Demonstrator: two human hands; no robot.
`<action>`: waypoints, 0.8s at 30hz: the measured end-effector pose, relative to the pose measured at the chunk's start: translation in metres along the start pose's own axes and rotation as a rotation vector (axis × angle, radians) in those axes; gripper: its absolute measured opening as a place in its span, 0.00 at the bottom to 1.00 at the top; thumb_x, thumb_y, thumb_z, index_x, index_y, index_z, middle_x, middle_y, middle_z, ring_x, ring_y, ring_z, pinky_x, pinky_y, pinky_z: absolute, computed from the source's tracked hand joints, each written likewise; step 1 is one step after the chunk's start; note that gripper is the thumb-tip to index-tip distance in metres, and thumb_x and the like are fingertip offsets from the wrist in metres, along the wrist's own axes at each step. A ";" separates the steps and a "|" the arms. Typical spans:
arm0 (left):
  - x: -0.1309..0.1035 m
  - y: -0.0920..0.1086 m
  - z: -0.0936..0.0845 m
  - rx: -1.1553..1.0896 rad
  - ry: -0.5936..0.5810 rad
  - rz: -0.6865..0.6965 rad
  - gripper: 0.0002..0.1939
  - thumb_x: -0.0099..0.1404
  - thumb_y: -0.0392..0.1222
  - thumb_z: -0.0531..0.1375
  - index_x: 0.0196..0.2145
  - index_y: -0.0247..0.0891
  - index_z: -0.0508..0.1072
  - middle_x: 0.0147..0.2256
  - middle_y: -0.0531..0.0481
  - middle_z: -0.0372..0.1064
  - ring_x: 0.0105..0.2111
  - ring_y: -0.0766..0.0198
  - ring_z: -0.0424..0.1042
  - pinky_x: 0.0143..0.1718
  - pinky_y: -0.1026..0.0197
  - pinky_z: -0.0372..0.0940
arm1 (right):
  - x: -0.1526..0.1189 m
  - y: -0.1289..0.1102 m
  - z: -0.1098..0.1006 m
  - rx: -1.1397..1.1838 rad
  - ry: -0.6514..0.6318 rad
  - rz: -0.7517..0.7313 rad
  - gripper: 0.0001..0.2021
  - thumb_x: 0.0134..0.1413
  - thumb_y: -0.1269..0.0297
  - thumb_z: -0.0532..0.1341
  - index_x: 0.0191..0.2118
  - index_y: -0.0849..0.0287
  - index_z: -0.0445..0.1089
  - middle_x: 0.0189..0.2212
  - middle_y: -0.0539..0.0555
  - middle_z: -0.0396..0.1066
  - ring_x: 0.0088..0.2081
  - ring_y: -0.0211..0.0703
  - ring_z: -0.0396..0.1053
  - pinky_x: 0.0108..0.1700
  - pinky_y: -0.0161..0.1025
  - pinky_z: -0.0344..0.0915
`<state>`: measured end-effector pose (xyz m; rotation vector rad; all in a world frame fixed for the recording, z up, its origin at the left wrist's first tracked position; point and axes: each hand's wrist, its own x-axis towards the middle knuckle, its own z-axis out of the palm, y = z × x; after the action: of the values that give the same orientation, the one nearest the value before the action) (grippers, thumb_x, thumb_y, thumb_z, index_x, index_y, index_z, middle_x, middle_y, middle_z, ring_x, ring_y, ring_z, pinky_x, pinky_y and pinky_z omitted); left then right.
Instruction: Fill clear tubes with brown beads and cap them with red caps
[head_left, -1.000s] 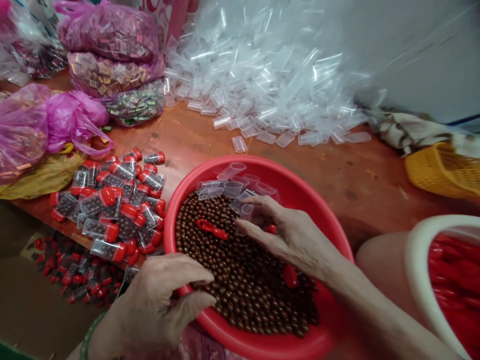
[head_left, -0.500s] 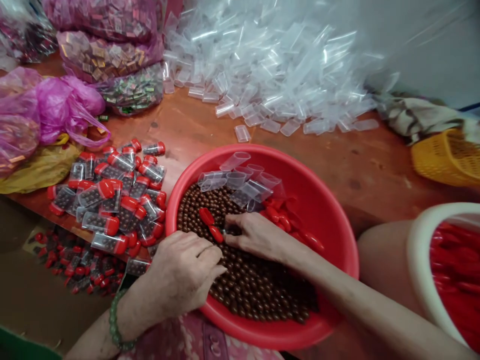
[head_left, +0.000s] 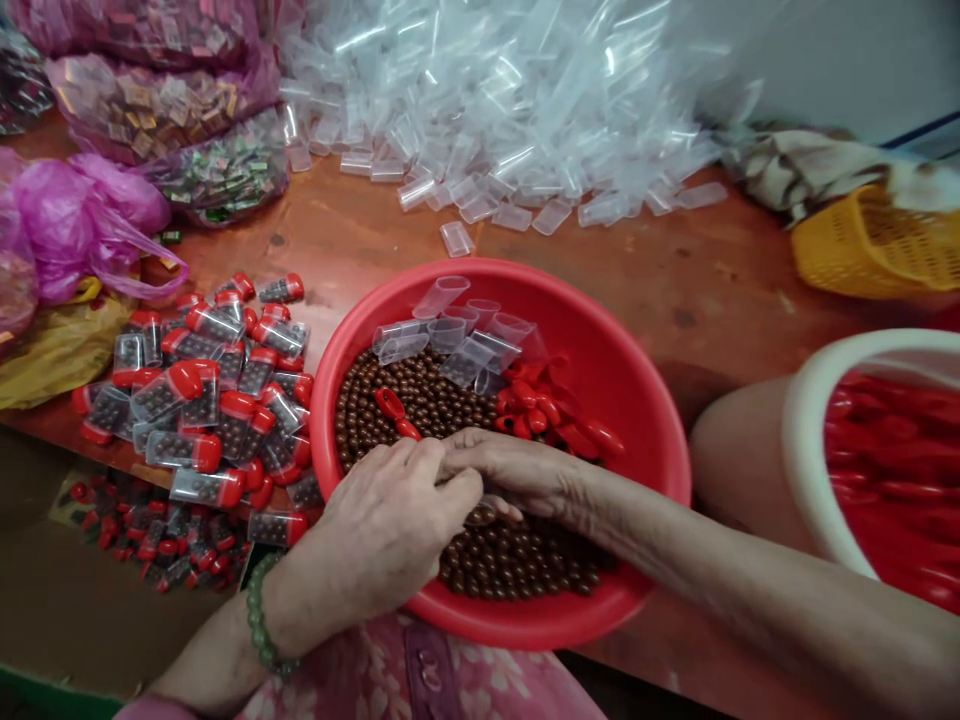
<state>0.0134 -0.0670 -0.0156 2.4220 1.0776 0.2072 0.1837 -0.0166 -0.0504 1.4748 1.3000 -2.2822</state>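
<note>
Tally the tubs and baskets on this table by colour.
red basin: 1
white basin: 1
yellow basket: 1
total: 3

Reddish wooden table (head_left: 360,240) under red basin (head_left: 637,400), clear tubes (head_left: 495,110), capped tubes (head_left: 202,390), pink bags (head_left: 82,210).

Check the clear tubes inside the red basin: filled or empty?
Empty. The tubes lie see-through and uncapped at the far side of the basin, on the brown balls; none show inside them.
</note>
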 end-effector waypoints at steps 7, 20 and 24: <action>0.003 -0.010 -0.007 -0.367 0.105 -0.008 0.03 0.66 0.36 0.58 0.36 0.36 0.72 0.42 0.47 0.67 0.44 0.59 0.67 0.48 0.57 0.66 | -0.013 -0.003 0.002 -0.045 0.052 -0.133 0.17 0.47 0.47 0.53 0.26 0.58 0.62 0.15 0.46 0.62 0.12 0.30 0.54 0.15 0.31 0.53; -0.015 -0.014 -0.019 -0.686 0.256 -0.226 0.06 0.61 0.37 0.65 0.37 0.37 0.73 0.34 0.52 0.77 0.33 0.67 0.75 0.37 0.67 0.67 | -0.039 -0.010 -0.009 -0.996 0.536 -0.340 0.12 0.63 0.63 0.52 0.44 0.61 0.70 0.41 0.60 0.69 0.42 0.50 0.69 0.44 0.44 0.63; -0.019 -0.017 -0.025 -0.752 0.287 -0.375 0.15 0.58 0.38 0.67 0.43 0.38 0.69 0.36 0.52 0.77 0.35 0.64 0.76 0.40 0.65 0.68 | -0.031 -0.018 -0.013 -0.959 0.513 -0.375 0.10 0.62 0.62 0.55 0.45 0.60 0.70 0.42 0.58 0.72 0.43 0.48 0.71 0.45 0.40 0.63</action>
<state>-0.0187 -0.0623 -0.0002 1.5250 1.2631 0.7044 0.1987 -0.0062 -0.0171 1.4967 2.4755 -1.0195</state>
